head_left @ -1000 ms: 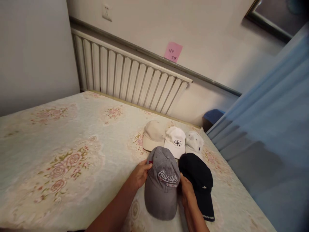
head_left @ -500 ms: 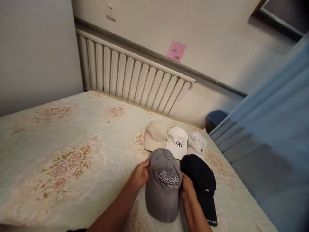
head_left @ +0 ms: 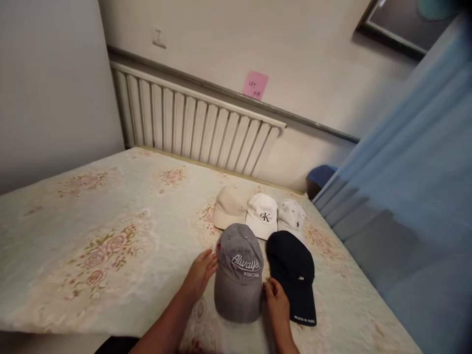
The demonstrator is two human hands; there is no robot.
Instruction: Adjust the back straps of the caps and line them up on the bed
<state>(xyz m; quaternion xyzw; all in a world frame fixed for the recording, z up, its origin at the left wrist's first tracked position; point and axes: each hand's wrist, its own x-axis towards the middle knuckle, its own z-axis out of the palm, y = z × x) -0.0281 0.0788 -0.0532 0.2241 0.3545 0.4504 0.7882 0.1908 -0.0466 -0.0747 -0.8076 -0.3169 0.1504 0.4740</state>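
Note:
A grey baseball cap (head_left: 239, 300) with white "Always" lettering lies on the floral bed cover, its brim towards me. At its left side is my left hand (head_left: 202, 269), fingers stretched out and not wrapped round it. My right hand (head_left: 277, 299) has its fingers bent together at the right edge of the grey brim. Just right of that hand rests a black cap (head_left: 291, 255), brim also towards me. Behind them sit a beige cap (head_left: 229, 206), a white cap (head_left: 261, 209) with black "CK"-like letters and a smaller-looking white cap (head_left: 290, 214) with a dark logo.
The bed cover (head_left: 110, 290) has rose patterns. A white radiator (head_left: 191, 123) and a wall with a pink note (head_left: 255, 85) stand behind the bed. A blue curtain (head_left: 398, 162) hangs along the right, near a dark blue object (head_left: 320, 178) in the corner.
My left hand has let go of the grey cap, and its fingers have straightened. My right hand has slid down towards the brim. The whole view has shifted slightly.

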